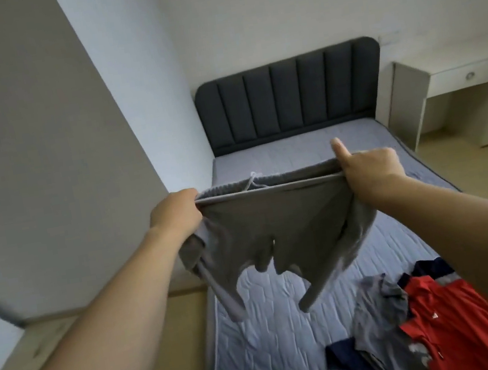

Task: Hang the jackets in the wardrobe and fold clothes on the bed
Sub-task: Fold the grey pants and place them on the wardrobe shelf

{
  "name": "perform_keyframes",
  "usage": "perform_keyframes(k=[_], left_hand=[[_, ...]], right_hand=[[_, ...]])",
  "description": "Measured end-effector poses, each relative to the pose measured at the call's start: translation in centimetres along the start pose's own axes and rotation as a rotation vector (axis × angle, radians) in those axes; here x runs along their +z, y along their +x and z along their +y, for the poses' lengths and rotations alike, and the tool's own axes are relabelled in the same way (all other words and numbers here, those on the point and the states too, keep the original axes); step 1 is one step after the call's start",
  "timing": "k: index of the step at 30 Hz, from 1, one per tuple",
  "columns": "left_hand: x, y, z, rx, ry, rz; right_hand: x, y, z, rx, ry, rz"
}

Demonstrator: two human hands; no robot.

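Note:
I hold grey drawstring shorts [274, 224] up in the air over the bed [279, 332]. My left hand [177, 213] grips the left end of the waistband. At the right end my right hand [368, 170] grips the waistband with its thumb sticking up. The waistband is stretched level between both hands, its white drawstring showing at the top, and the legs hang down loosely. A pile of clothes lies at the bed's lower right: a red garment [453, 321], a grey garment [381, 313] and a dark navy one [347, 363].
The bed has a blue-grey quilted cover and a dark padded headboard [289, 97] against the far wall. A white desk with drawers [456, 80] stands to the right of the bed. A wall [34, 122] runs along the left, with a strip of floor beside the bed.

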State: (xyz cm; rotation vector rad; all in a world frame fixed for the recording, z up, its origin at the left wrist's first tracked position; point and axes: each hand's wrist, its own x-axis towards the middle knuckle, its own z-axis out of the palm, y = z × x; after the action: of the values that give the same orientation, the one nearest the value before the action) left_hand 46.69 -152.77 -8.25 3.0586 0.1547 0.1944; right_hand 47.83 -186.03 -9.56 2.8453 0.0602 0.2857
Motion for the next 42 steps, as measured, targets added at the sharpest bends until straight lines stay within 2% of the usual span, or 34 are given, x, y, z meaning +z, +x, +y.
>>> perform_keyframes(k=[2,5,8,9,11,13,15,19,22,26,29,31,33,34,37,42], left_hand=[[-0.4,-0.3,-2.4,-0.034,-0.003,-0.118],[-0.7,-0.9,-4.9,-0.007,0.142,-0.540],[1.0,-2.0,-6.6,-0.068,0.305,-0.914],[2.2,-2.2,-7.1,-0.072,0.347,-0.987],[5.2,-2.6,-7.8,-0.066,0.421,-1.069],[8.4,-2.7,-8.0,-0.048,0.459,-1.085],[11.8,-2.3,-7.9,-0.043,0.464,-1.067],[22.5,-0.1,-8.4,-0.148,0.367,-1.021],[34.2,2.4,-8.5,-0.097,0.347,-0.809],[51.3,7.1,-8.5,-0.005,0.459,-0.501],[64.3,7.6,-9.9,-0.016,0.329,-0.185],[72.8,5.7,-11.5,-0.127,0.176,-0.198],[80.3,3.4,-13.2,-0.285,0.075,-0.303],[83.2,2.8,-14.0,-0.336,0.045,-0.280],[88.1,3.5,-15.3,-0.363,0.026,-0.037],[87.8,2.9,-15.2,-0.343,-0.023,0.036]], right_hand=[[-1.5,0.4,-2.6,-0.004,-0.068,-0.095],[-2.4,0.1,-6.0,-0.047,-0.207,-0.396],[-2.7,-0.6,-8.5,-0.261,-0.233,-0.768],[-2.5,-0.5,-9.1,-0.323,-0.267,-0.907],[-1.4,-0.2,-10.2,-0.326,-0.328,-1.156],[0.9,0.5,-11.0,-0.308,-0.335,-1.229],[4.4,1.2,-11.9,-0.328,-0.287,-1.201],[16.8,2.7,-15.5,-0.330,-0.098,-0.987],[29.9,3.4,-18.9,-0.205,0.097,-0.783],[47.5,5.4,-23.9,-0.060,0.197,-0.513],[58.7,6.1,-28.3,-0.010,0.185,-0.229],[65.9,4.3,-31.7,-0.120,0.211,-0.144],[72.5,1.1,-34.8,-0.213,0.265,-0.178],[75.5,-0.2,-35.8,-0.212,0.295,-0.190],[81.3,-0.1,-36.7,-0.131,0.482,-0.110],[81.8,0.6,-36.3,-0.124,0.461,-0.110]])
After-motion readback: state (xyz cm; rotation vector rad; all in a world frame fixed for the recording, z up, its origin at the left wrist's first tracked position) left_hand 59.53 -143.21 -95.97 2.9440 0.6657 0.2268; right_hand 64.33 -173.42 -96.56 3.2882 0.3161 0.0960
